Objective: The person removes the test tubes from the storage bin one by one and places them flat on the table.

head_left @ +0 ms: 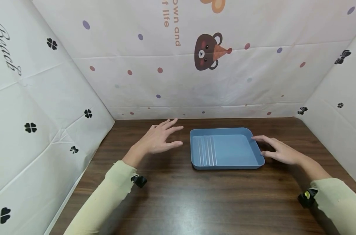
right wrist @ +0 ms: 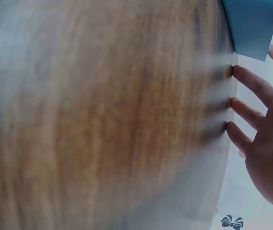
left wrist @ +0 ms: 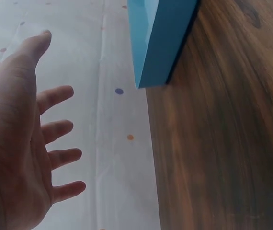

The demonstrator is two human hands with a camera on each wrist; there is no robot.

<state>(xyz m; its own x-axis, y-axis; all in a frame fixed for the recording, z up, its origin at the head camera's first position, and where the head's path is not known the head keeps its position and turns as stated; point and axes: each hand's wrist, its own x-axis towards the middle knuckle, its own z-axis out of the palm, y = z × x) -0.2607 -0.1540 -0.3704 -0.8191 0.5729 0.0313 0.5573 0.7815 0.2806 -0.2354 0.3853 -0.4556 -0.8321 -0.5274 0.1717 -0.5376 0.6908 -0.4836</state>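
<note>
A shallow blue rectangular tray (head_left: 238, 150) sits on the brown wooden table. Several thin, clear, straight strips (head_left: 207, 151) show side by side at its left end; whether they are loose or part of the tray, I cannot tell. My left hand (head_left: 158, 137) hovers to the left of the tray, apart from it, fingers spread and holding nothing. At the tray's right end, my right hand (head_left: 279, 151) has its thumb and a finger at the rim. Its other fingers (right wrist: 254, 84) are spread, with tips at the table in the right wrist view.
The dark wood-grain table (head_left: 178, 199) extends in front of the tray. White printed sheets stand behind it as a back wall (head_left: 166, 81), at the left (head_left: 57, 156) and at the right (head_left: 336, 130). A small black device (head_left: 139, 180) is on the left wrist, another (head_left: 308, 197) on the right.
</note>
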